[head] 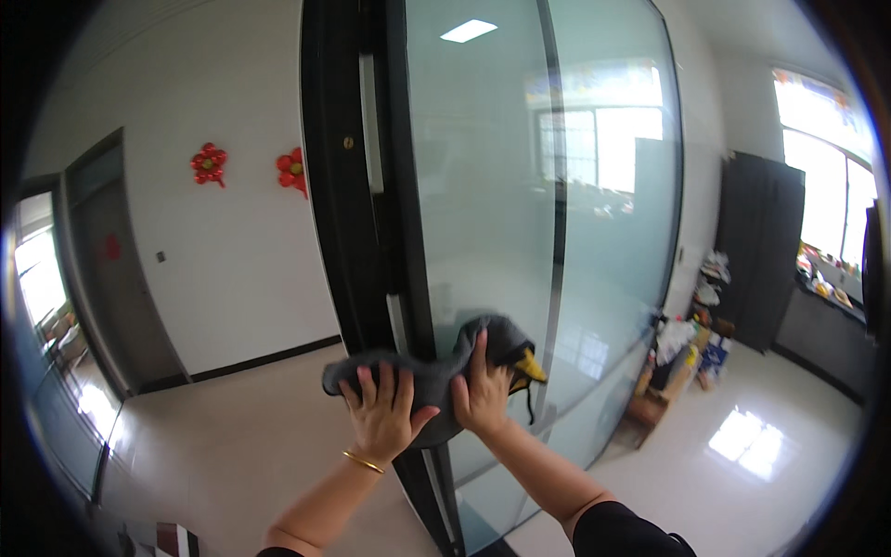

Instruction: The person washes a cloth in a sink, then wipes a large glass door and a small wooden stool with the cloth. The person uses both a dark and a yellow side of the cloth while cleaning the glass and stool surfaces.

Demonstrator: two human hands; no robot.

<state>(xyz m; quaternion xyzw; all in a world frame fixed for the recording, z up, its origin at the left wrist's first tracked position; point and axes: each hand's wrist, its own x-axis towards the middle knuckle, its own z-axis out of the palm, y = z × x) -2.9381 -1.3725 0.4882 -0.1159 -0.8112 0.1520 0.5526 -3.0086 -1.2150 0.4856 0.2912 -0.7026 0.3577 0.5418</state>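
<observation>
A dark grey cloth [440, 391] with a yellow-and-black part at its right end lies bunched across the black door frame [411, 209] and the lower glass panel [487, 230]. My left hand [383, 421], with a gold bangle at the wrist, presses the cloth's left part with fingers spread. Its right part is under my right hand [487, 400], index finger pointing up and the other fingers partly hidden in the folds. Below the hands the cloth hangs against the frame's edge. A thin dark cord [531, 407] dangles from its right end.
Left of the frame is a white wall [243, 278] with red flower balloons [209, 164] and a grey door [115, 271]. On the tiled floor [264, 445] at right, a low wooden rack [651, 411] and bagged items stand beside the glass. Beyond stands a dark cabinet [759, 244].
</observation>
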